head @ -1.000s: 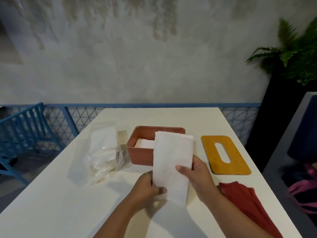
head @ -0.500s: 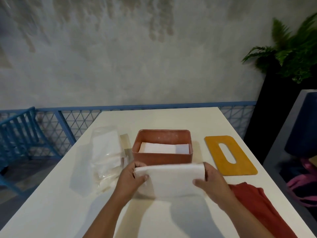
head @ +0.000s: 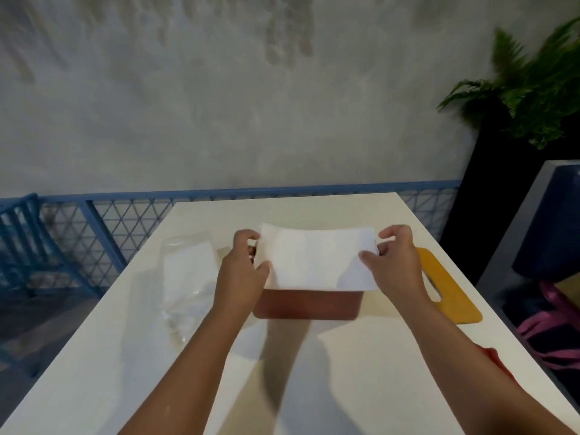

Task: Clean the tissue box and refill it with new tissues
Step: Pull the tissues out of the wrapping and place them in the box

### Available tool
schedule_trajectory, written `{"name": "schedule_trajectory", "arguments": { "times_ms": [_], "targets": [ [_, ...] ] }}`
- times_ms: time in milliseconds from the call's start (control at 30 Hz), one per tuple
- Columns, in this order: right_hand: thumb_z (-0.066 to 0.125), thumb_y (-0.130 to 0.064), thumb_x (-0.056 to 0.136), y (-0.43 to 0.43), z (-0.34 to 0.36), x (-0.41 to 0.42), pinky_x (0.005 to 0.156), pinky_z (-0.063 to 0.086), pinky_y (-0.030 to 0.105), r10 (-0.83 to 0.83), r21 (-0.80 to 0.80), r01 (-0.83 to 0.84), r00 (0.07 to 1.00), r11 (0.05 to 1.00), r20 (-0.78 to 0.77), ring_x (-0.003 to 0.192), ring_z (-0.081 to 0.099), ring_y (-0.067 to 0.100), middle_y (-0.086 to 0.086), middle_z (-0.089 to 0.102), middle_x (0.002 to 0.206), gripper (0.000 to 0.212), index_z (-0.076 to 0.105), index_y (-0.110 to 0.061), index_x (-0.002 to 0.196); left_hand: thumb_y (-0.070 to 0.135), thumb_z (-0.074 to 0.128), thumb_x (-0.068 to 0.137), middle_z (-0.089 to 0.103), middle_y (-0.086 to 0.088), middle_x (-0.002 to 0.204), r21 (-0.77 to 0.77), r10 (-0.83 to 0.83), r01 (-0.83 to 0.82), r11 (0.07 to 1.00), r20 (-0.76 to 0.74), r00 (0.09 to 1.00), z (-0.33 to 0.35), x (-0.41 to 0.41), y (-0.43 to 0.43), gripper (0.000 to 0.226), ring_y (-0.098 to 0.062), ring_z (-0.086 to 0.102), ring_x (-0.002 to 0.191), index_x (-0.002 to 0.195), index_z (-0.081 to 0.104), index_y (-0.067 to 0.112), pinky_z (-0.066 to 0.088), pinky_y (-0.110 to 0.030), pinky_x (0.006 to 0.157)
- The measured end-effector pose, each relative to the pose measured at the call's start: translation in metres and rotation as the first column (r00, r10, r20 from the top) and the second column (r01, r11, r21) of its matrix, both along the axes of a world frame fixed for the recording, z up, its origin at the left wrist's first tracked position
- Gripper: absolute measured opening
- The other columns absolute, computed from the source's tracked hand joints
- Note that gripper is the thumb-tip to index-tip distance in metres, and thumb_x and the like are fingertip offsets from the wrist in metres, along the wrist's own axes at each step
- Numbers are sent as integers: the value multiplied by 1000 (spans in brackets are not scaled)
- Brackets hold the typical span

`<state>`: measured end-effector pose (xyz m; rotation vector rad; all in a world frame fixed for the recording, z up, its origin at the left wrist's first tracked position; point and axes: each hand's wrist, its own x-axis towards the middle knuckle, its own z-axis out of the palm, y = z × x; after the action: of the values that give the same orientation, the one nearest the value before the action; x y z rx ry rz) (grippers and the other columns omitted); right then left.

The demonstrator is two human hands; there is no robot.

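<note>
The left hand point(head: 243, 271) and right hand point(head: 397, 262) pinch the tissues point(head: 317, 259) by their short ends, long axis lined up with the box point(head: 306, 304) just beneath.

Open tabletop point(head: 282, 211) behind box point(head: 304, 304) — tissue pack point(head: 188, 277) flanks left, lid point(head: 458, 306) right.

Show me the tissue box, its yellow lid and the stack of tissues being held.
tissue box point(head: 306, 304): head view, near outer wall.
yellow lid point(head: 458, 306): head view, flat part right of its slot.
stack of tissues point(head: 317, 259): head view, middle of top sheet.
</note>
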<state>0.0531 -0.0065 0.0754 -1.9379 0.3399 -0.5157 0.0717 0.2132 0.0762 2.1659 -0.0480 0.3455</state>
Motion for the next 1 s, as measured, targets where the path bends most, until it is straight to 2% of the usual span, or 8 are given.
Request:
{"name": "schedule_trajectory", "arguments": {
  "times_ms": [100,233,367,533,667,767,900,1000],
  "targets": [
    [63,-5,85,8,-2,27,42,32,16,5,-203,-36,988,979,-152,56,47,11,1,50,69,22,45,-15,93,7,55,87,59,-3,114,354,-10,31,935,-62,998,-2,31,-6,30,-19,56,92,115,51,18,42,-25,74],
    [57,-8,89,19,-13,47,54,39,19,-16,-456,-144,944,878,-329,78,59,20,5,64,98,13,60,-16,99,4,51,87,59,-8,119,649,-4,174,741,-255,967,-13,57,-16,33,-25,59,104,119,57,12,46,-30,89],
    [51,-9,89,25,-23,54,67,42,23,-68,-710,-259,915,655,-397,93,61,20,2,66,101,22,64,-18,104,2,47,88,59,-10,117,747,9,263,611,-338,941,-20,66,-24,30,-27,59,105,116,57,8,46,-31,86],
    [51,-10,88,27,-30,60,66,38,24,-131,-844,-327,900,425,-415,98,56,17,0,63,100,20,65,-18,99,4,51,86,60,-11,118,730,51,357,583,-471,881,-25,76,-34,31,-27,59,107,116,59,7,46,-30,87],
    [51,-19,88,29,-28,64,74,35,27,-131,-872,-375,893,314,-431,102,51,18,1,58,104,18,63,-17,101,14,45,90,35,-26,143,720,28,464,516,-556,831,-22,74,-38,36,-35,40,127,123,52,2,40,-34,97],
    [49,-35,90,31,-18,61,81,34,31,-124,-871,-372,895,321,-429,104,49,19,1,57,108,27,63,-18,106,27,43,94,4,-25,154,661,-29,484,573,-573,819,-12,65,-28,46,-36,24,138,134,44,5,30,-38,107],
    [47,-37,93,46,0,40,87,35,35,14,-858,-226,969,460,-248,104,48,23,4,55,103,30,65,-17,105,29,58,88,36,-3,146,464,-244,380,800,-327,913,7,39,5,40,-20,38,132,127,54,20,32,-27,101],
    [57,-29,88,71,3,16,80,30,32,203,-776,-136,979,615,-11,99,49,19,-2,57,99,14,70,-26,90,23,68,81,45,5,136,354,-208,205,913,-32,978,7,7,43,38,-15,42,126,118,60,26,34,-28,103]
  ]
}}
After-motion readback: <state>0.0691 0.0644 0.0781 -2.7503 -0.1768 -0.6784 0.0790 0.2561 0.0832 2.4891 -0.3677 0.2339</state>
